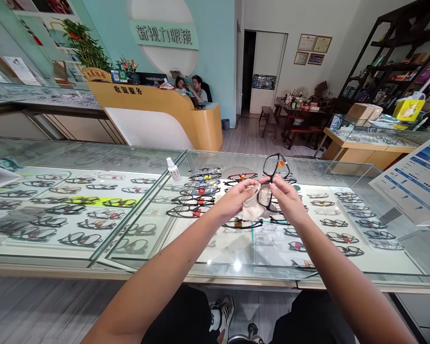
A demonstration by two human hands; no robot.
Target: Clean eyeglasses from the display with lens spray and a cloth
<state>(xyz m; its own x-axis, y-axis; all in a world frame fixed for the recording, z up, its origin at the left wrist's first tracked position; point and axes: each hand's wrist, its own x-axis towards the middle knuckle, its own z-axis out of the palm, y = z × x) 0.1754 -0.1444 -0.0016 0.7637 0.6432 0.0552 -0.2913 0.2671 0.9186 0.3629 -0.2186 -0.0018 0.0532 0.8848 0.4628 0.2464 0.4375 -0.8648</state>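
A pair of black-framed glasses (275, 167) is held upright above the glass display counter (93, 248). My right hand (285, 197) is closed on the frame near its bridge. My left hand (236, 198) pinches a pale beige cleaning cloth (252, 206) against the lower lens. Both hands meet over the middle of the counter. A small white spray bottle (173, 169) stands on the glass to the left of my hands.
Several pairs of glasses (197, 191) lie on the counter top; many more sit inside the case below. A blue-and-white leaflet (415, 184) stands at the right. Two people sit behind a yellow reception desk (157, 112) at the back. My shoes (222, 310) show below.
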